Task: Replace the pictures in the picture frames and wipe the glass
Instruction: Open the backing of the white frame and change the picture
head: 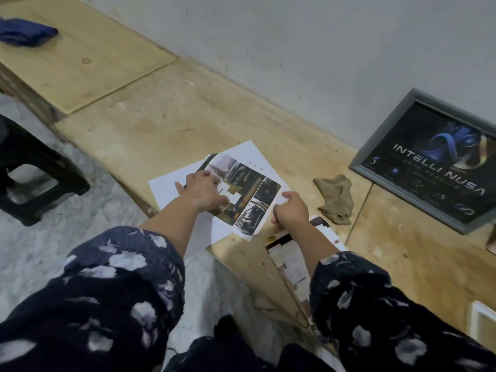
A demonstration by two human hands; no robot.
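Observation:
A printed picture sheet (247, 189) with several dark photos lies on white paper (166, 186) near the front edge of the wooden bench (161, 124). My left hand (201, 190) rests flat on the picture's left part, fingers spread. At the sheet's right edge, my right hand (291, 209) pinches the paper with curled fingers. A grey picture frame (432, 159) holding a dark "INTELLI NUSA" poster leans against the wall at the right. Between my right hand and the frame lies a crumpled beige cloth (336, 198).
Another printed sheet (290, 261) lies under my right forearm. A blue cloth (25, 32) sits on the bench at the far left. A black plastic stool (32, 173) stands on the marble floor to the left. A white-edged object (483, 322) shows at the lower right.

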